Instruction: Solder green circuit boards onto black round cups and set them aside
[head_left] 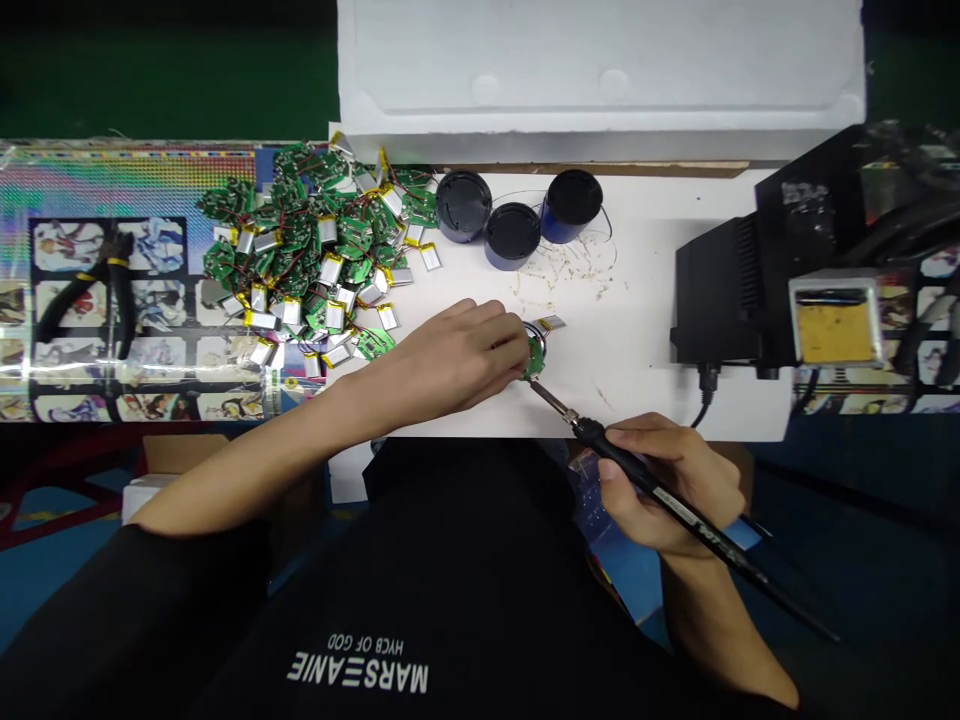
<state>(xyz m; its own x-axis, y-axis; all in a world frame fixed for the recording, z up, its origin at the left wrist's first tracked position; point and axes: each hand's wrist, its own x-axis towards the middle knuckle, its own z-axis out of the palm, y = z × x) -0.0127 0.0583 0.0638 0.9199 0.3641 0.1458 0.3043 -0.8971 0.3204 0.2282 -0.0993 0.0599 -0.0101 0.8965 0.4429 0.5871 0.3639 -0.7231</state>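
Observation:
My left hand pinches a small round green circuit board at its fingertips, over the white work board. A thin silver pouch battery lies just beyond that circuit board and seems joined to it. My right hand grips a black-handled soldering iron, whose metal tip reaches the edge of the circuit board. Left of my left fingers lies a heap of green circuit boards with red wires and silver pouch batteries.
Three black-topped cylindrical cups stand beyond my hands, near scattered solder scraps. A black soldering station and a yellow sponge tray are at right. Black-handled pliers lie on a shiny printed mat. A white foam slab fills the back.

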